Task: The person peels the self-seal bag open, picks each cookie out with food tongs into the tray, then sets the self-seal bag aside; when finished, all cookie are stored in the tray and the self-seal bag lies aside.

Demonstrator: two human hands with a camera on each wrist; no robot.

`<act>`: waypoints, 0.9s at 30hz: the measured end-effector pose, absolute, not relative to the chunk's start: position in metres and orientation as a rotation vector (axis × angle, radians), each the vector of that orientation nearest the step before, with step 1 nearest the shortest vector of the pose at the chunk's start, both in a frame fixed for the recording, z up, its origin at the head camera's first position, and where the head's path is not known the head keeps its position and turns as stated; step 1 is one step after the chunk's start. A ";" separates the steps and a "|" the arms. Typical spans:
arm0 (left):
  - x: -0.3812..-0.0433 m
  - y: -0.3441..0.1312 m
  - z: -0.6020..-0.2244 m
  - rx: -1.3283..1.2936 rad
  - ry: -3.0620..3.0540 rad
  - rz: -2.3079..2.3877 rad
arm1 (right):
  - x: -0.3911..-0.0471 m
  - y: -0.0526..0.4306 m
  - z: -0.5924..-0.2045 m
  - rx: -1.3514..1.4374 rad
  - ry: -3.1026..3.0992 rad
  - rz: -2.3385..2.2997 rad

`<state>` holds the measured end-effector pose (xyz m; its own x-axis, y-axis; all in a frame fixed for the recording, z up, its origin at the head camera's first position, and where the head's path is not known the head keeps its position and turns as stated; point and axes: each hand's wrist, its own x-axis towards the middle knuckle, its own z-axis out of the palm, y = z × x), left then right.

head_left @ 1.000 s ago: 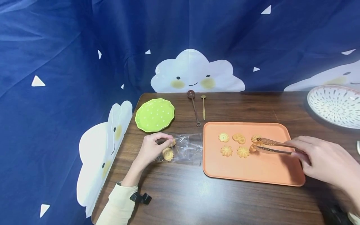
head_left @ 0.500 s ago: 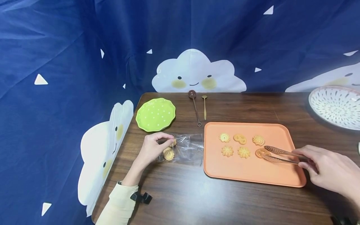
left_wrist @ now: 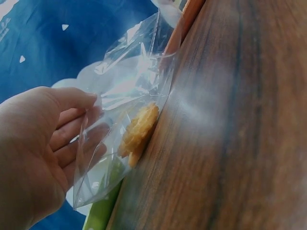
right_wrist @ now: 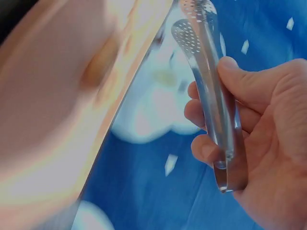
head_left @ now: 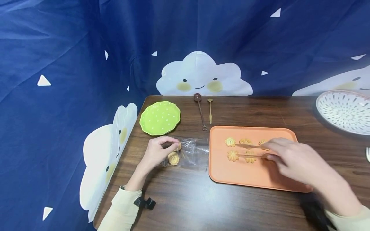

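Note:
My left hand (head_left: 156,152) pinches the edge of a clear plastic bag (head_left: 195,152) lying on the table. Cookies (head_left: 173,158) sit inside the bag near my fingertips; the left wrist view shows a ridged cookie (left_wrist: 139,129) through the film. In my right hand (head_left: 295,160) are metal tongs (right_wrist: 218,110) with perforated tips, gripped between thumb and fingers. Blurred by motion, they reach leftward over the orange tray (head_left: 245,175), parted, with no cookie seen between the tips. Below them lie several cookies in two rows, including a flower-shaped cookie (head_left: 233,156). My right hand mostly hides the rearmost right ones.
A green dotted plate (head_left: 160,118) stands at the back left. Beside it lie a brown long-handled spoon (head_left: 200,110) and a small gold spoon (head_left: 210,112). A white patterned dish (head_left: 347,110) is at the far right. A blue cloth (head_left: 130,29) hangs behind the table.
The tongs had a pretzel-shaped cookie between them, then around it on the tray's right row. Now my right hand has swung left with them, away from that cookie. My left hand stays put.

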<state>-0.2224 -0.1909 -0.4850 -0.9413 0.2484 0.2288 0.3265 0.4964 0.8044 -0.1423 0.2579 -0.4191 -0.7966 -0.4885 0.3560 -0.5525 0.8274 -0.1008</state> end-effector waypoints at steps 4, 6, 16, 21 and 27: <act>-0.223 -0.191 -0.485 -0.512 -2.638 -1.455 | -0.157 0.210 -0.417 0.919 -2.699 0.292; -0.223 -0.191 -0.484 -0.511 -2.644 -1.448 | -0.164 0.190 -0.418 0.959 -2.714 0.272; -0.224 -0.191 -0.483 -0.535 -2.655 -1.450 | -0.184 0.126 -0.433 1.032 -2.781 0.249; -0.224 -0.191 -0.485 -0.533 -2.652 -1.484 | -0.185 0.101 -0.434 1.110 -2.816 0.281; -0.223 -0.192 -0.485 -0.538 -2.649 -1.488 | -0.185 0.081 -0.434 1.220 -2.827 0.349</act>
